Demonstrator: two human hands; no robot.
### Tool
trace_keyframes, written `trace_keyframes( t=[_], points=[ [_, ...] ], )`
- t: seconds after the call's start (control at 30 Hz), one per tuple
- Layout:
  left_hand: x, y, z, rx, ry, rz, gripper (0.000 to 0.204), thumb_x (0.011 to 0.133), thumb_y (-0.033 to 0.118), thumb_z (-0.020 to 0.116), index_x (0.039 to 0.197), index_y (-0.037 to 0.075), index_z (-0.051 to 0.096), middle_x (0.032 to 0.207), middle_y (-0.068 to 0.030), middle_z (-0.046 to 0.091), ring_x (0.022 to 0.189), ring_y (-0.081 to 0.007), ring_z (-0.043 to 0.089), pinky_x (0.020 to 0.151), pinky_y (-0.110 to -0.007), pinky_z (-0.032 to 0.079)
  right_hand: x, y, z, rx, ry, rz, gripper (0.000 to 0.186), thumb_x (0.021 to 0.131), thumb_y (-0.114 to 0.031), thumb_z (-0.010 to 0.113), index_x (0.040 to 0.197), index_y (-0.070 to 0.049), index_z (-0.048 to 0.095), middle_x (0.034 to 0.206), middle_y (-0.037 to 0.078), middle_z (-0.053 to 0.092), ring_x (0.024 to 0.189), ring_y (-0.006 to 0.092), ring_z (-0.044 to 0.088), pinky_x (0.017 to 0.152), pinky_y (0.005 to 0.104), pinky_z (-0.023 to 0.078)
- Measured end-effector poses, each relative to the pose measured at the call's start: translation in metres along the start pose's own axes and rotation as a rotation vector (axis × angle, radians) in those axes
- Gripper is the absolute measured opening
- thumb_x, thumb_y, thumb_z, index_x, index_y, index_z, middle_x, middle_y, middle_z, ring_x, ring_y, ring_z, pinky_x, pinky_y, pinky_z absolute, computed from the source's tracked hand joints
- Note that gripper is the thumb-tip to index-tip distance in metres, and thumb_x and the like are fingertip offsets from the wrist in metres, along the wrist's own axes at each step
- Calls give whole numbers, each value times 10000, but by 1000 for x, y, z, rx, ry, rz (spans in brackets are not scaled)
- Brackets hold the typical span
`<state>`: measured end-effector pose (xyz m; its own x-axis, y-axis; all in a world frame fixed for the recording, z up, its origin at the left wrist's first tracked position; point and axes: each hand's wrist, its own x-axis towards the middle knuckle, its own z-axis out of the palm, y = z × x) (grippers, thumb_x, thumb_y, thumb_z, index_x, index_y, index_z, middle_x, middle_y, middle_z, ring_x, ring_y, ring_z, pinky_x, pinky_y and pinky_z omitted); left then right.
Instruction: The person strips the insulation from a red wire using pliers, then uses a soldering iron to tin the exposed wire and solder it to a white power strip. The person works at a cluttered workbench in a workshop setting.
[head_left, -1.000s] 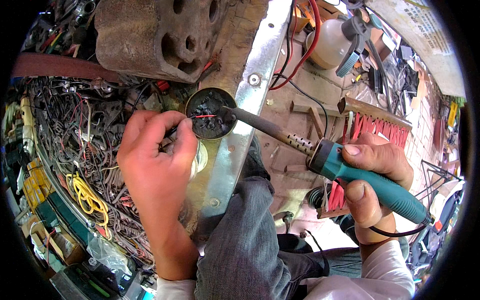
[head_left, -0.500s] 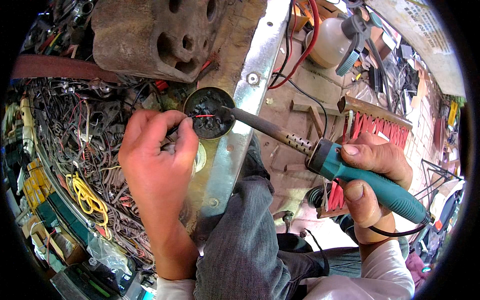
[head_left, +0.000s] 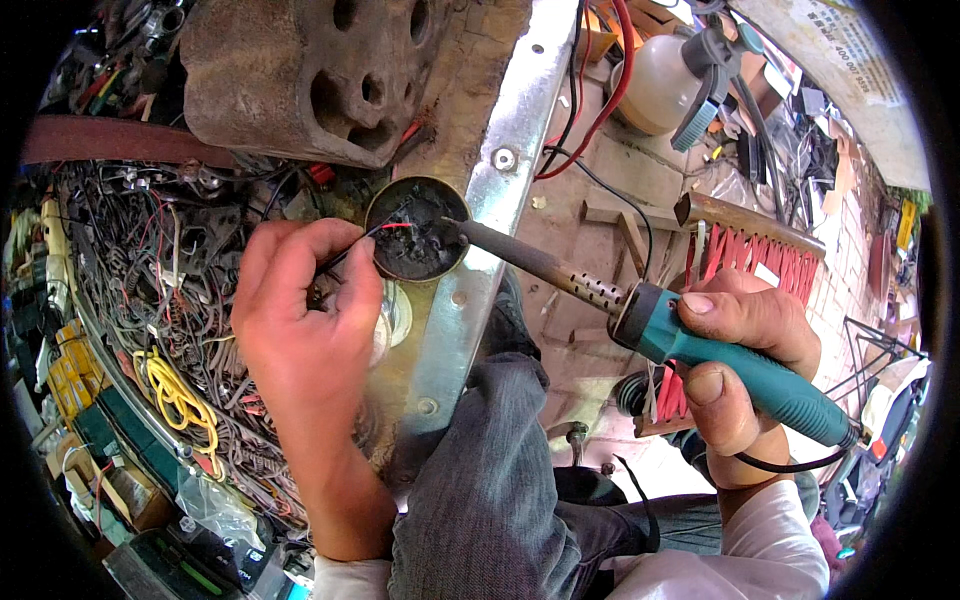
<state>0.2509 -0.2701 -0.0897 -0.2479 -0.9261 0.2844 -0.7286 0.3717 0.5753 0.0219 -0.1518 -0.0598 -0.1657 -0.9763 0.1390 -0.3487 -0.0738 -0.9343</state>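
Observation:
Between thumb and fingers, my left hand [head_left: 305, 290] pinches a thin wire [head_left: 397, 225], black with a red end that reaches over a round tin [head_left: 373, 205]. Dark, lumpy, shiny material fills this tin. My right hand [head_left: 750, 365] is closed round the teal handle of a soldering iron [head_left: 640, 320]. The iron points left, and its dark tip lies over the tin's right side, a little apart from the red wire end. A black cord runs from the back of the handle below my wrist. Partly behind my left hand, a pale round roll [head_left: 396, 312] sits just below the tin.
A rusty metal block [head_left: 300, 80] stands beyond the tin. Tangled cables [head_left: 200, 270] cover the left side, with a coil of yellow cord [head_left: 175, 400]. A metal strip [head_left: 510, 130] edges the bench. To the right are a spray bottle [head_left: 655, 85] and red strands [head_left: 745, 260] on a rack.
My left hand has drawn slightly left and up, pulling the red wire end back toward the tin's left part. The soldering iron has hardly moved.

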Motion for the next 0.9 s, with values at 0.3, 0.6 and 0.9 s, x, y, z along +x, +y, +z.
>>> trace_keyframes(
  t=[0.3, 0.6, 0.9],
  points=[
    [-1, -1, 3, -9, -22, -3, 149, 699, -35, 681, 835, 6, 636, 801, -88, 592, 720, -221, 591, 650, -307, 468, 0, 1, -1, -14, -5, -16, 419, 773, -381, 691, 945, -12, 592, 684, 57, 513, 589, 125, 445, 534, 249, 335],
    [-2, 0, 4, -67, -36, -31, 138, 704, -32, 680, 830, 1, 635, 798, -85, 588, 707, -206, 582, 639, -293, 460, 0, -1, 0, -9, 2, 8, 425, 773, -389, 688, 949, -14, 594, 694, 65, 527, 596, 128, 457, 545, 253, 351],
    [-1, 1, 0, -34, 8, -15, 114, 721, -21, 673, 827, 1, 638, 790, -63, 590, 680, -153, 560, 606, -255, 436, 0, 1, -3, -11, -35, -40, 432, 778, -407, 684, 954, -23, 591, 712, 86, 550, 615, 151, 484, 565, 265, 379]
  ],
)
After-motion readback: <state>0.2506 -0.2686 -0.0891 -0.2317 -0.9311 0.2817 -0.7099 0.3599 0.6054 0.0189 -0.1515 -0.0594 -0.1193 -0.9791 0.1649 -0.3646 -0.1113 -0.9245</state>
